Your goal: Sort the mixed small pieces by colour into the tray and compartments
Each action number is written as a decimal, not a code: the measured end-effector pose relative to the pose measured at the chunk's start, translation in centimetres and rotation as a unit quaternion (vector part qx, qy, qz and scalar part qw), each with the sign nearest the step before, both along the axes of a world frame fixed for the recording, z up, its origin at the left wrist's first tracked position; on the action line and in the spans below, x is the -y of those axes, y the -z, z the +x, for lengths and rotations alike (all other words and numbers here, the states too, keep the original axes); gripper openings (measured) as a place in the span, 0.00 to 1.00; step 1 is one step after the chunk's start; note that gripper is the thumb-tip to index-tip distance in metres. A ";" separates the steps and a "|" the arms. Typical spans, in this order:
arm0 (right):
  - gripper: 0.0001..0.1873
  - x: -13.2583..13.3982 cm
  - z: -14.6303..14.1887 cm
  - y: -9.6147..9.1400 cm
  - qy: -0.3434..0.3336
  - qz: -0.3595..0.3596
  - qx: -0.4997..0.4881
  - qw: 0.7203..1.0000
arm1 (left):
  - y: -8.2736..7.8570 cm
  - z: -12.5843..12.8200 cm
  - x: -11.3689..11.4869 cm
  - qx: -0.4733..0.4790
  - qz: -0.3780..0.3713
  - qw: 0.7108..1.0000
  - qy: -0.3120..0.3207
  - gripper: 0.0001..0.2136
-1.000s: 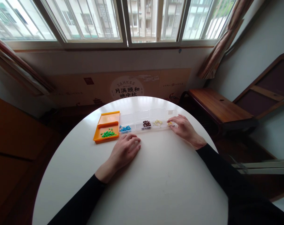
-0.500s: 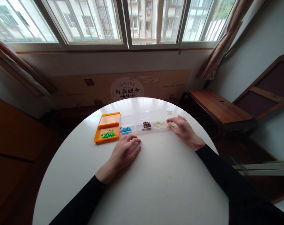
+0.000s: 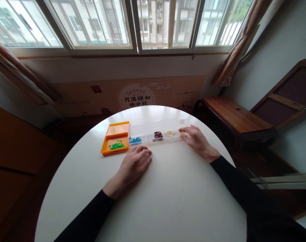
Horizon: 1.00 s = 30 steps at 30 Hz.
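Note:
My left hand (image 3: 135, 162) lies flat on the round white table (image 3: 168, 201), fingers loosely together, just in front of the clear compartment box (image 3: 158, 129). It holds nothing. My right hand (image 3: 197, 140) rests at the box's right end, fingertips touching the last compartment, where a few small yellow pieces (image 3: 182, 133) lie. The box holds blue pieces (image 3: 135, 139), dark brown pieces (image 3: 158, 135) and cream pieces (image 3: 169, 133) in separate compartments. An orange tray (image 3: 115, 130) with green pieces (image 3: 116, 146) sits left of the box.
A window with bars fills the far wall. A cardboard panel with printed characters (image 3: 135, 95) leans below it. A wooden bench (image 3: 233, 114) and a wooden frame (image 3: 289, 92) stand to the right. Curtains hang at both sides.
My right hand has crept slightly left along the box's right end. The view has tilted a little. My left hand stays where it was.

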State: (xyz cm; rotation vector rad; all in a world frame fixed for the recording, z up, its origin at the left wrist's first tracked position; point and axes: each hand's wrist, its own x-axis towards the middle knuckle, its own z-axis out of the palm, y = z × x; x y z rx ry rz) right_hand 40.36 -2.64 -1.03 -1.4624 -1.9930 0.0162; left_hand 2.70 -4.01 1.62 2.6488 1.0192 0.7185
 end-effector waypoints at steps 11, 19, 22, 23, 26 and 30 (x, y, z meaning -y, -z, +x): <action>0.17 0.2 -0.2 -0.3 0.001 0.014 -0.001 1.000 | -0.1 0.0 0.1 -0.020 0.022 1.000 0.002 0.09; 0.13 0.5 -0.6 -0.8 -0.016 0.061 -0.009 0.998 | 0.2 0.1 0.1 -0.056 0.062 0.996 0.018 0.11; 0.12 0.8 -1.1 -1.2 -0.032 0.075 -0.013 0.997 | 0.1 0.1 0.1 -0.057 0.061 0.996 0.016 0.11; 0.11 0.9 -1.3 -1.4 -0.037 0.077 -0.015 0.996 | 0.1 0.1 0.1 -0.056 0.060 0.996 0.016 0.10; 0.11 1.4 -2.1 -1.9 -0.054 0.080 -0.017 0.995 | 0.0 0.1 0.2 -0.051 0.056 0.997 0.015 0.10; 0.13 2.2 -3.5 -2.3 -0.088 0.072 -0.019 0.993 | 0.0 0.0 0.2 -0.042 0.053 0.998 0.016 0.10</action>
